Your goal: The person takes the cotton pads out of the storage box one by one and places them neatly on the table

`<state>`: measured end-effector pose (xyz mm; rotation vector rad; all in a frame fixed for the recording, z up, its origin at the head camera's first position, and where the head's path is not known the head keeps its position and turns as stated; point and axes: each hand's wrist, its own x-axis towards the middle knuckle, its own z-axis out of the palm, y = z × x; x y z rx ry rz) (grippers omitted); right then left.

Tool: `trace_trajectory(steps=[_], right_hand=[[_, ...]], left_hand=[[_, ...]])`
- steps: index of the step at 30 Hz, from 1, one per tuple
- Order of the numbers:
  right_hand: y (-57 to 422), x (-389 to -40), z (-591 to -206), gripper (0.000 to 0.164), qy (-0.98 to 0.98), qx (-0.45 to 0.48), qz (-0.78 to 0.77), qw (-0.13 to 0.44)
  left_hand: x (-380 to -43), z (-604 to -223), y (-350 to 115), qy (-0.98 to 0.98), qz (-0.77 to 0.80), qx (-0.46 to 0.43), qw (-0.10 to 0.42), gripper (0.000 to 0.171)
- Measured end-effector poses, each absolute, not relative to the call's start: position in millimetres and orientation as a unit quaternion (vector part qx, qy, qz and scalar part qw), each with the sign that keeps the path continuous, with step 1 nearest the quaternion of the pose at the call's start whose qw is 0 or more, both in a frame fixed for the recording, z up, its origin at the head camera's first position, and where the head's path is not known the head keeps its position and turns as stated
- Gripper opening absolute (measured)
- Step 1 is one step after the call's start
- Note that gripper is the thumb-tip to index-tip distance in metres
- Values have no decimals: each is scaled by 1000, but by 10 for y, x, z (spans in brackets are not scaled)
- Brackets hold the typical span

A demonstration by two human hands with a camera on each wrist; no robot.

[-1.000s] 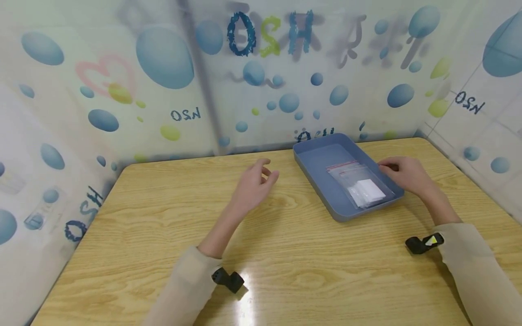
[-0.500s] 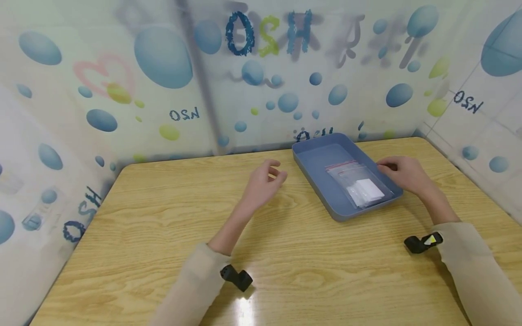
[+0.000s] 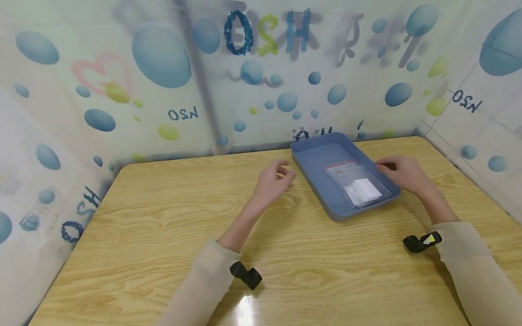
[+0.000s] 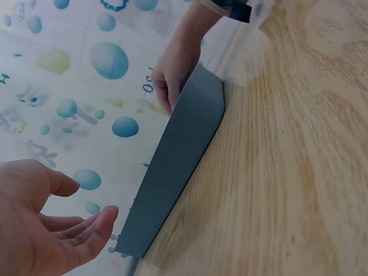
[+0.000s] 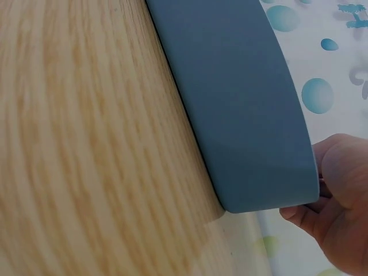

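A shallow blue tray [image 3: 316,159] lies on the table toward the back right in the head view. Inside it, clear zip bags [image 3: 344,174] with red seal lines overlap one another, with white flat contents [image 3: 368,189] showing through. At the tray's right long wall, my right hand [image 3: 403,173] pinches the rim with thumb and curled fingers; the wall hides part of them in the right wrist view. My left hand [image 3: 272,184] hovers just left of the tray, its fingers loosely bent and nothing between them. In the left wrist view, a gap separates its fingertips [image 4: 109,214] from the tray.
A wood-grain table [image 3: 163,217] carries the tray. Behind it and at both sides hang pale wall sheets [image 3: 285,81] printed with blue bubbles and letters. A small black camera [image 3: 246,275] is strapped to the left wrist, another camera [image 3: 422,242] to the right.
My left hand has moved right, closer to the tray's left wall. The right hand stays at the rim, and the tray and bags keep their place.
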<state>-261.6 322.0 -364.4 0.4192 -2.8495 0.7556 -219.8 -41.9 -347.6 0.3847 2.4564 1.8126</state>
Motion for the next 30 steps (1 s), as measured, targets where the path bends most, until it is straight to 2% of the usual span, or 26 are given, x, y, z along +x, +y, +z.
trace_trajectory(steps=[30], right_hand=[[3210,-2609,-3634,30,-954,131,261,73]], left_hand=[[-2278,-3396,133,760,636,104,81,37]])
